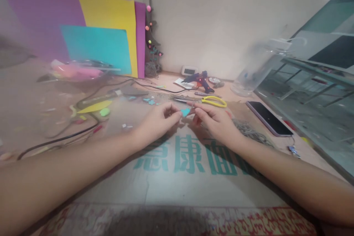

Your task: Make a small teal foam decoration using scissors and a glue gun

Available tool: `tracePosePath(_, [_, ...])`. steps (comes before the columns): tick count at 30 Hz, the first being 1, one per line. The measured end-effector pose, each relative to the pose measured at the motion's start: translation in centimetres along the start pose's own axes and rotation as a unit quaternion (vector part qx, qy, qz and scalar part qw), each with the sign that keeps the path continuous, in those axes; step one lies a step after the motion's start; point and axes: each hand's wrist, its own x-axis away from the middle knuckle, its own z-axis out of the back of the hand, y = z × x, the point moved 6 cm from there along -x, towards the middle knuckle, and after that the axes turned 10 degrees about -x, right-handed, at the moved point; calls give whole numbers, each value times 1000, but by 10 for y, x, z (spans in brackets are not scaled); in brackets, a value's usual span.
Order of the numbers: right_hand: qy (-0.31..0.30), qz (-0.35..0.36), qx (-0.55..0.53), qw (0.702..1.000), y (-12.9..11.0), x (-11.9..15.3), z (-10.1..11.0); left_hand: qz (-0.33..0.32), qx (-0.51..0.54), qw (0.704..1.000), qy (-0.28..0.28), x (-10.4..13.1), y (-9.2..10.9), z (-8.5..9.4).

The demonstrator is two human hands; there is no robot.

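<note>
Over the printed sheet, my left hand [163,118] pinches a small turquoise piece [185,112], flat like craft foam, between thumb and index finger. My right hand [211,120] is closed in a pinch just right of that piece. Something thin and blurred shows at its fingertips, too unclear to name. Right behind the hands lie scissors [214,101] with yellow handles, their blades pointing left. Small turquoise scraps [151,101] are scattered beyond my left hand. A tangle of grey cord [253,132] lies beside my right wrist.
A dark glue gun [200,81] rests near the wall, its black cable [166,90] running left. Coloured sheets [107,11] lean at the back left. A phone [268,118] and a clear plastic jug [251,70] stand right, near the table edge. Scraps [95,107] litter the left.
</note>
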Motion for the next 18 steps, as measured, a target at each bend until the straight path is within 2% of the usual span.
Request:
tracePosePath(5, [-7,13,11,1000,-4,4,-3,-50,-144,988,-41,5,8,-7])
tracePosePath(9, [-23,15,-8,1000,-4,6,-6,-75,-181,979,-51,8,16,-7])
tracePosePath(12, [-26,20,-37,999,-4,6,-6,-58,-158,985,-42,8,14,-5])
tracePosePath(14, [-28,27,-58,998,-4,6,-6,-39,-107,993,-37,7,11,-3])
tracePosePath(18, [-19,66,-87,994,-4,7,-5,-11,10,997,-71,4,7,-5])
